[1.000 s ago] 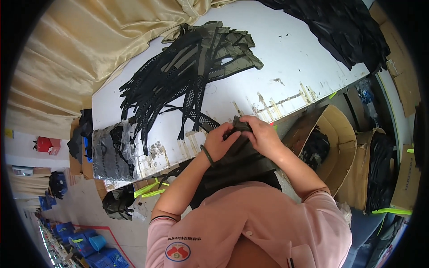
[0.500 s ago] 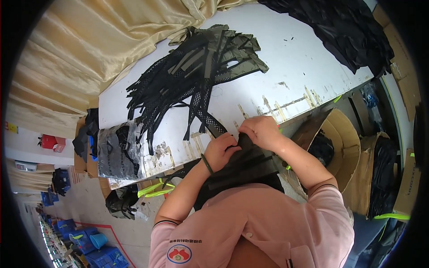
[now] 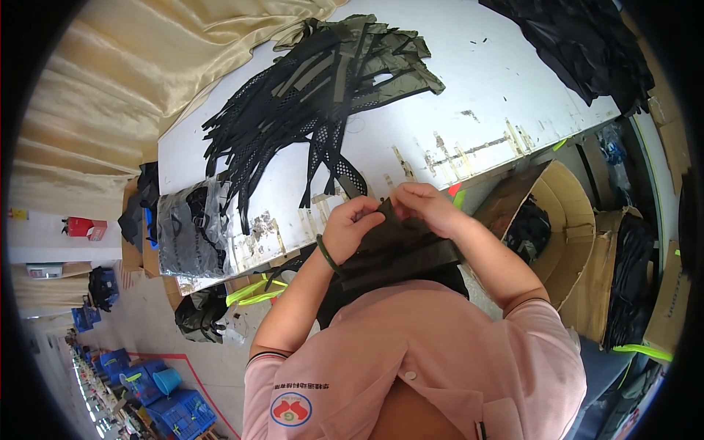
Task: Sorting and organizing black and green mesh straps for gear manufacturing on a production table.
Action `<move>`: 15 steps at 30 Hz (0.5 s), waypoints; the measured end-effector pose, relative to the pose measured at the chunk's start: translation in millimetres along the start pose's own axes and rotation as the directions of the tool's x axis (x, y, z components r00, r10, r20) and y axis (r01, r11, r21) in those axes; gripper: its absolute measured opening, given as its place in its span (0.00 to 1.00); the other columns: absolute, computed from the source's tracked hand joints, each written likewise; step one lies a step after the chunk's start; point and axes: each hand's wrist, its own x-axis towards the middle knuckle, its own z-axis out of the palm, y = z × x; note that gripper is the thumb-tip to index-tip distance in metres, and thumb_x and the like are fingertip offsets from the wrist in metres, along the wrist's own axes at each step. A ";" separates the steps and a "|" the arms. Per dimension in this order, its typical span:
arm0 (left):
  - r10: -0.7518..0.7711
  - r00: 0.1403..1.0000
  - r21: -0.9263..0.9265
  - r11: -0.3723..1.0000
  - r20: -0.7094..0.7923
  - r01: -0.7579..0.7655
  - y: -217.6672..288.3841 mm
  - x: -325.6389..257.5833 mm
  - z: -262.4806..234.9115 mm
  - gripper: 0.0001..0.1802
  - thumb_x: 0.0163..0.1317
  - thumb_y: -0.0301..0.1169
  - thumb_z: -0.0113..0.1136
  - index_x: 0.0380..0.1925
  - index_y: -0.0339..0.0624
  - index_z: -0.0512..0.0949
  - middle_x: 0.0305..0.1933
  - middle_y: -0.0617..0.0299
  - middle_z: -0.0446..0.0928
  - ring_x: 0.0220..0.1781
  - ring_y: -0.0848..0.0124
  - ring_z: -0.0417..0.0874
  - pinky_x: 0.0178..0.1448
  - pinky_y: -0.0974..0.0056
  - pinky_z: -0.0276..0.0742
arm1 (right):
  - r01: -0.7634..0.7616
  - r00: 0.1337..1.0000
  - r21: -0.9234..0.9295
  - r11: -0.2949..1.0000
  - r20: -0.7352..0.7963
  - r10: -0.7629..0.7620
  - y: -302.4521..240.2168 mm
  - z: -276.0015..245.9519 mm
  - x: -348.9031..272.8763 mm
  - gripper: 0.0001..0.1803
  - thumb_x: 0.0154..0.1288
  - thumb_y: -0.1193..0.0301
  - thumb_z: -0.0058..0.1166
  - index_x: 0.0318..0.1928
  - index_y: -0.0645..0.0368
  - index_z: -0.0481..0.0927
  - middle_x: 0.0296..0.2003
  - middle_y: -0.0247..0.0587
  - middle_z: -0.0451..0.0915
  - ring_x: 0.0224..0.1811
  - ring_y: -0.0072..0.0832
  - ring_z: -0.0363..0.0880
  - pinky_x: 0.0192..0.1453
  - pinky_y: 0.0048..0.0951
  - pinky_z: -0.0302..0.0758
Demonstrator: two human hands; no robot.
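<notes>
Over my lap hangs a dark olive fabric piece (image 3: 389, 246), with a black strip across its lower part. Its upper edge is pinched between the fingertips of my left hand (image 3: 350, 229) and my right hand (image 3: 427, 209), which are close together just off the table's front edge. Both hands are closed, and parts of the fabric at the fingertips are hidden. Beyond them, a heap of black mesh and olive fabric pieces (image 3: 323, 88) lies on the white table (image 3: 440, 117), its loose strips trailing toward me.
A clear plastic bag with black contents (image 3: 192, 231) rests at the table's left corner. Black fabric (image 3: 572, 44) is piled at the far right. Open cardboard boxes (image 3: 565, 227) stand to the right. A gold curtain (image 3: 132, 81) hangs at the left, with blue crates (image 3: 180, 414) farther down.
My hands have drawn closer together along the fabric's upper edge. The fabric between them is lifted and shows more of its face. The whole view has shifted slightly.
</notes>
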 end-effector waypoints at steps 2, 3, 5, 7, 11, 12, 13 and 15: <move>0.059 0.998 0.030 0.998 -0.033 -0.058 0.3 -2.8 -1.4 0.07 0.57 0.21 0.57 0.37 0.36 0.76 0.28 0.72 0.71 0.30 0.81 0.70 0.37 0.76 0.66 | -0.032 0.998 -0.034 0.999 0.044 0.034 -8.2 2.6 -11.4 0.12 0.66 0.69 0.44 0.44 0.63 0.76 0.37 0.34 0.76 0.40 0.22 0.74 0.47 0.25 0.71; 0.119 0.991 0.061 0.991 -0.061 -0.115 0.2 -4.1 -2.7 0.09 0.57 0.20 0.55 0.39 0.35 0.77 0.30 0.71 0.73 0.32 0.81 0.71 0.38 0.76 0.66 | -0.090 0.976 0.025 0.996 0.201 0.083 -7.1 1.9 -16.2 0.13 0.66 0.71 0.44 0.47 0.64 0.74 0.40 0.35 0.76 0.43 0.22 0.73 0.50 0.24 0.70; 0.241 0.970 0.192 0.953 -0.024 -0.233 -1.7 -1.7 -5.1 0.09 0.58 0.19 0.54 0.39 0.35 0.76 0.31 0.67 0.74 0.33 0.80 0.72 0.39 0.75 0.67 | -0.123 0.941 0.089 0.988 0.327 0.088 -0.4 6.1 -20.9 0.12 0.63 0.75 0.47 0.46 0.66 0.73 0.38 0.36 0.77 0.41 0.23 0.75 0.48 0.27 0.72; 0.355 0.934 0.314 0.884 0.028 -0.345 -2.6 0.9 -9.1 0.09 0.59 0.19 0.53 0.39 0.35 0.76 0.33 0.64 0.75 0.35 0.79 0.74 0.39 0.75 0.68 | -0.144 0.961 0.226 0.963 0.265 0.081 1.2 16.9 -25.9 0.11 0.63 0.74 0.48 0.44 0.66 0.73 0.36 0.36 0.77 0.39 0.25 0.76 0.46 0.27 0.73; 0.225 0.973 0.160 0.960 0.046 -0.230 7.9 -3.2 -7.9 0.09 0.58 0.20 0.53 0.40 0.33 0.75 0.36 0.58 0.76 0.38 0.72 0.77 0.43 0.72 0.70 | -0.118 0.993 -0.094 0.989 0.017 0.120 -7.0 17.9 -32.1 0.08 0.63 0.76 0.48 0.42 0.62 0.73 0.33 0.36 0.77 0.34 0.28 0.78 0.40 0.26 0.74; 0.067 0.997 -0.037 0.997 0.043 -0.065 11.9 -4.7 -5.3 0.09 0.58 0.22 0.55 0.39 0.33 0.75 0.37 0.56 0.76 0.39 0.69 0.77 0.44 0.70 0.70 | -0.118 0.993 -0.091 0.989 0.016 0.120 -6.7 14.3 -31.6 0.08 0.63 0.76 0.48 0.42 0.62 0.73 0.33 0.36 0.77 0.34 0.28 0.78 0.40 0.26 0.74; 0.066 0.997 -0.039 0.997 0.045 -0.064 12.2 -4.3 -1.0 0.09 0.58 0.22 0.55 0.39 0.33 0.75 0.37 0.56 0.76 0.39 0.69 0.77 0.44 0.70 0.70 | 0.166 0.975 -0.562 0.810 -0.032 -0.221 -7.1 10.1 -31.5 0.08 0.63 0.76 0.49 0.43 0.61 0.72 0.31 0.34 0.76 0.32 0.27 0.77 0.39 0.26 0.74; 0.177 0.984 0.316 0.933 0.020 -0.174 11.3 -3.3 7.6 0.11 0.57 0.27 0.58 0.39 0.34 0.76 0.37 0.56 0.78 0.39 0.68 0.79 0.43 0.67 0.72 | 0.306 0.852 -0.885 0.352 0.090 -0.515 -7.7 4.3 -28.4 0.08 0.63 0.76 0.50 0.43 0.60 0.72 0.28 0.33 0.75 0.31 0.26 0.76 0.39 0.25 0.74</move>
